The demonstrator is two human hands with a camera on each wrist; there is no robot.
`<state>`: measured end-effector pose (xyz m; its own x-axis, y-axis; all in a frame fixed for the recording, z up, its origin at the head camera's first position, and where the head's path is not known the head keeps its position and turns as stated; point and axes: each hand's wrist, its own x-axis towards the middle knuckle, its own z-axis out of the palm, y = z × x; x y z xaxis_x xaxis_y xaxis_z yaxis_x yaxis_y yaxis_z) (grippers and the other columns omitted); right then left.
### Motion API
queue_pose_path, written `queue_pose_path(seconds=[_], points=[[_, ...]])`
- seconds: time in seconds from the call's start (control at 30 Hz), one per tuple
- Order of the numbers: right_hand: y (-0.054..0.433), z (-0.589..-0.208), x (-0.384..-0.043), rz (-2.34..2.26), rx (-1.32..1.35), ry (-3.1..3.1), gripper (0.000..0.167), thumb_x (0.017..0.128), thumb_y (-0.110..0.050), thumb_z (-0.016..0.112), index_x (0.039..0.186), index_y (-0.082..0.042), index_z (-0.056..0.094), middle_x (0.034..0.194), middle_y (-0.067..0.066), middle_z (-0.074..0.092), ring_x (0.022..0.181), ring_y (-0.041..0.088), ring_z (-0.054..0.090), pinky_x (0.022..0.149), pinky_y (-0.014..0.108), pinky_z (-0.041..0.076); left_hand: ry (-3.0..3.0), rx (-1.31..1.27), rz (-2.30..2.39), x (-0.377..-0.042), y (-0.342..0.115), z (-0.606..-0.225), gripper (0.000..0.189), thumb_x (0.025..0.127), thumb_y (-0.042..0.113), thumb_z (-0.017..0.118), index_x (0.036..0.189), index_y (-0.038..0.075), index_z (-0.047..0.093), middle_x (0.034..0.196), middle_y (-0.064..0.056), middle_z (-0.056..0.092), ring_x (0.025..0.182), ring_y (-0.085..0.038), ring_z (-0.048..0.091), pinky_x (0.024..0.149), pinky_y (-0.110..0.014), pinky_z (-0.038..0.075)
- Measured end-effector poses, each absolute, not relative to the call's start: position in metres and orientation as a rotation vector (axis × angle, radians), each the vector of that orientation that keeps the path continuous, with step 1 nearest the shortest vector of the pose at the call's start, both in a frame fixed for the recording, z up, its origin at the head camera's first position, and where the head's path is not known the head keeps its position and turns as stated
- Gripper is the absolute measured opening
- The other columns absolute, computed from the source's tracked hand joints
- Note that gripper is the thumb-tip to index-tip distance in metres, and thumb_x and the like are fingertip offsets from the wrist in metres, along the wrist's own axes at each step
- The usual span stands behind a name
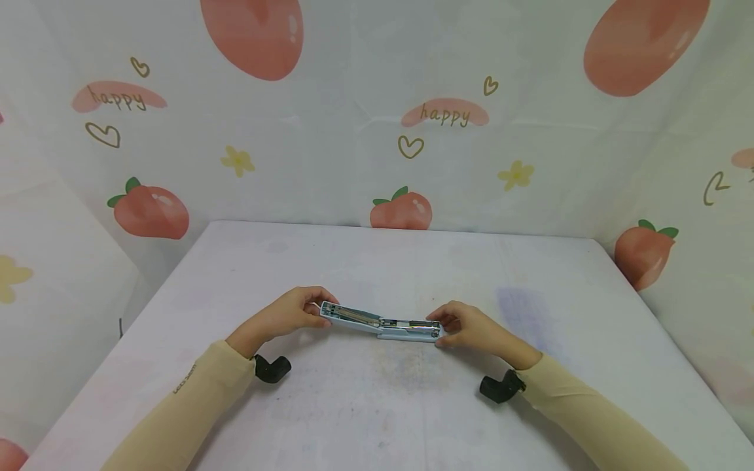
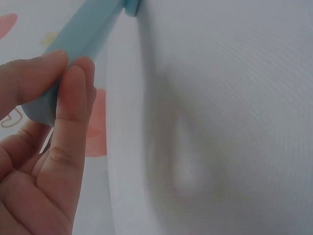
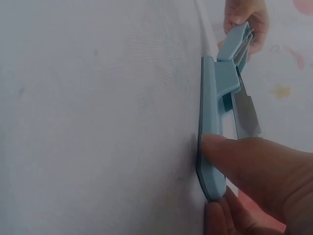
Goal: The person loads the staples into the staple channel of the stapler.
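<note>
A light blue stapler (image 1: 379,330) is swung wide at its hinge in the middle of the table, showing its metal inside. My left hand (image 1: 292,311) pinches the end of its raised top arm; in the left wrist view the thumb and fingers (image 2: 73,98) grip the blue cover (image 2: 80,34) from both sides. At the other end, my right hand (image 1: 469,330) holds the base, which lies on the table. The right wrist view shows the thumb (image 3: 244,156) on the side of the base (image 3: 210,107), beside the metal staple channel (image 3: 245,110).
The white table (image 1: 383,418) carries faint stains and a purplish patch (image 1: 524,317) at the right. Behind it hangs a curtain (image 1: 353,131) printed with peaches, hearts and flowers. Black wrist cameras (image 1: 273,369) stick out from both sleeves near the tabletop.
</note>
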<state>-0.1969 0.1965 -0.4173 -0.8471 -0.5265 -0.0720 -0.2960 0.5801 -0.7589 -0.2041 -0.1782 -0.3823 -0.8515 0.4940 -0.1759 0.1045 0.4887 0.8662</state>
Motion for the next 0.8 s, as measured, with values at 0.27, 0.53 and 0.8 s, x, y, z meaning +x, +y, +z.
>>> queue_pose_path(seconds=[0.27,0.53,0.8], points=[[0.1942,-0.4149,-0.1990,-1.063,-0.667,2.537,0.040,0.077,-0.011,0.081,0.113,-0.002,0.065,0.104,0.009,0.060,0.094,0.021,0.062,0.082,0.034,0.053,2.338,0.489,1.309,-0.2037,-0.1779,-0.3814,0.038,0.082,0.004,0.074,0.117,0.001,0.060,0.093,-0.007,0.060,0.068,-0.014,0.050,0.063,-0.024,0.038],[0.1940,-0.4154,-0.2000,-1.041,-0.651,2.538,0.039,0.077,-0.012,0.081,0.113,-0.003,0.065,0.104,0.008,0.060,0.095,0.021,0.062,0.082,0.035,0.053,2.337,0.487,1.302,-0.2034,-0.1782,-0.3809,0.038,0.082,0.006,0.075,0.117,0.002,0.060,0.091,-0.006,0.060,0.066,-0.013,0.048,0.061,-0.024,0.036],[0.1936,-0.4148,-0.1998,-1.041,-0.650,2.542,0.039,0.077,-0.011,0.081,0.112,-0.003,0.065,0.103,0.007,0.061,0.093,0.020,0.061,0.081,0.035,0.052,2.334,0.485,1.311,-0.2041,-0.1781,-0.3818,0.039,0.082,0.006,0.075,0.118,0.002,0.060,0.091,-0.006,0.060,0.068,-0.013,0.049,0.061,-0.024,0.036]])
